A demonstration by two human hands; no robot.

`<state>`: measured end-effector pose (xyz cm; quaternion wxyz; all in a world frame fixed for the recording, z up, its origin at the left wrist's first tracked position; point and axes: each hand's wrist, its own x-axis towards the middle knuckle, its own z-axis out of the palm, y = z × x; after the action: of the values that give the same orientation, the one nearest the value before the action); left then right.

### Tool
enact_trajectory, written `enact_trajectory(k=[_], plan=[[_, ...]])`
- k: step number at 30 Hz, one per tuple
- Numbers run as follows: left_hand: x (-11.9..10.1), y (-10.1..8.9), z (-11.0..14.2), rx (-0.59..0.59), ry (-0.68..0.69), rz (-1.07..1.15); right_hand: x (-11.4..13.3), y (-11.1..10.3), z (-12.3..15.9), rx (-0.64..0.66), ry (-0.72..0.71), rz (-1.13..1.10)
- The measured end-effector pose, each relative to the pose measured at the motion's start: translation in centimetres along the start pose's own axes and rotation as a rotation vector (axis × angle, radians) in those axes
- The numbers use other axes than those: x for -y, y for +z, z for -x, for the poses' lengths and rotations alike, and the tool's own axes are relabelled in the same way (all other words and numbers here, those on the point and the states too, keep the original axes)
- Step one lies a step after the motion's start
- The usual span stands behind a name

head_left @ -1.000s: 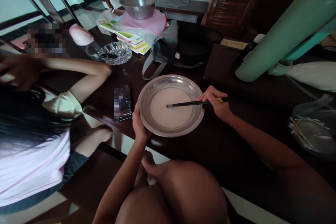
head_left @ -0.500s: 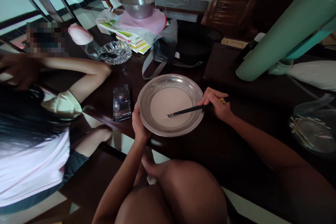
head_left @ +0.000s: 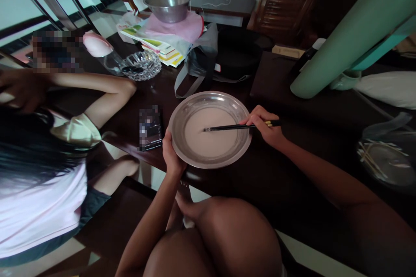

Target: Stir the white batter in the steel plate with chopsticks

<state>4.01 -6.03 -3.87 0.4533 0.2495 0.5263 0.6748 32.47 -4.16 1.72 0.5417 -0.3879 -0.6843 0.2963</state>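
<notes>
A shallow metal plate (head_left: 182, 110) filled with pale, milky liquid sits near the front edge of a dark wooden table (head_left: 279, 173). My left hand (head_left: 171, 153) grips the plate's near-left rim, thumb on top. My right hand (head_left: 266, 127) is closed on a pair of black chopsticks (head_left: 227, 127) that reach left across the plate, their tips dipped in the liquid near its middle.
A phone (head_left: 150, 128) lies just left of the plate. Another person (head_left: 48, 173) in a pink shirt sits at the left, an arm resting on the table. Behind are a glass ashtray (head_left: 141, 65), a grey bag (head_left: 198, 62), books, a steel bowl (head_left: 167, 5) and a green cylinder (head_left: 351, 34).
The chopstick tips swung from the plate's middle down toward its near side, then back up to the middle. My left hand has kept its hold on the rim.
</notes>
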Motion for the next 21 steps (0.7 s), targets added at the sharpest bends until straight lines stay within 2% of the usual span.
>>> enact_trajectory(k=[3, 7, 12, 17, 21], plan=[[-0.1, 0.2, 0.0, 0.011, -0.006, 0.005, -0.1, -0.1, 0.0, -0.042, 0.012, -0.067], [-0.4, 0.6, 0.0, -0.027, -0.039, 0.001, -0.2, -0.1, 0.1, 0.067, 0.0, -0.039], [-0.9, 1.1, 0.3, 0.002, -0.126, 0.044, -0.2, -0.1, -0.1, -0.042, 0.013, -0.041], [-1.2, 1.4, 0.4, -0.064, -0.154, 0.048, -0.1, 0.0, 0.0, 0.054, -0.007, -0.007], [-1.2, 1.5, 0.4, -0.031, -0.158, 0.052, -0.1, 0.0, 0.0, -0.021, 0.003, -0.015]])
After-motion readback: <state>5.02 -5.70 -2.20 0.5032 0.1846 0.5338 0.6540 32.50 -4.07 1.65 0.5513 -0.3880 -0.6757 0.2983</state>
